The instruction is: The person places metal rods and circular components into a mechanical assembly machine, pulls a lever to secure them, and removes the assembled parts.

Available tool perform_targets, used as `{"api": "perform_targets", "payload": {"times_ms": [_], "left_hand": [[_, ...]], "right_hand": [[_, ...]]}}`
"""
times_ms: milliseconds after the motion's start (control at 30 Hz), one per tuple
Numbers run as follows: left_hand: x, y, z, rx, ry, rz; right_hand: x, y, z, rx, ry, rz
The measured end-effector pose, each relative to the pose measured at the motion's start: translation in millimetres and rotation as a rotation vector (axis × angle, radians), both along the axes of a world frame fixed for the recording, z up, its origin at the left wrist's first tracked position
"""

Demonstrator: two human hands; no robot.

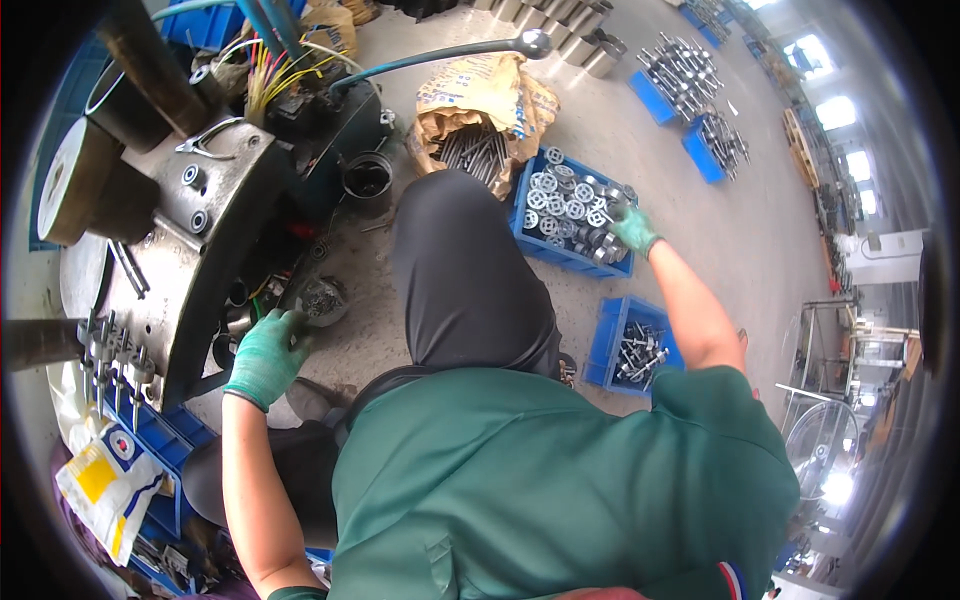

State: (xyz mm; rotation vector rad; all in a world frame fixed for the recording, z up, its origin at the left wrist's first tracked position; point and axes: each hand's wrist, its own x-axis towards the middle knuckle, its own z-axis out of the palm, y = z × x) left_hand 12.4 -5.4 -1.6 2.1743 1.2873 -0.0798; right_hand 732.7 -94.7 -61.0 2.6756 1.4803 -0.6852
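My right hand (634,231), in a green glove, reaches over the right rim of a blue bin (570,258) heaped with round, spoked metal parts (574,208). Its fingers are closed around one of those parts at the edge of the heap, partly hidden by the glove. My left hand (268,358), also green-gloved, hangs beside the metal bench. The fingers there are loosely bent and apart, and nothing shows between them. Just beyond it on the floor is a round container (322,300) of small metal pieces.
A machine with a steel table (215,180) stands at left, with a long ball-ended lever (440,58). A torn paper sack (490,95) holds metal rods. A smaller blue bin (606,345) with shafted parts sits near my right elbow. A dark pot (368,180) stands by my knee.
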Motion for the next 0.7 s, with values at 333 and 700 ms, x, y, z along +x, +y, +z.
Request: {"api": "perform_targets", "payload": {"times_ms": [333,700], "left_hand": [[6.4,-0.1,-21.0,-0.092,0.043,0.011],[6.9,-3.3,-28.7,-0.104,0.097,0.029]], "right_hand": [[70.4,-150.5,-112.6,0.226,0.005,-0.479],[46.6,-111.7,-105.2,0.027,-0.22,-0.299]]}}
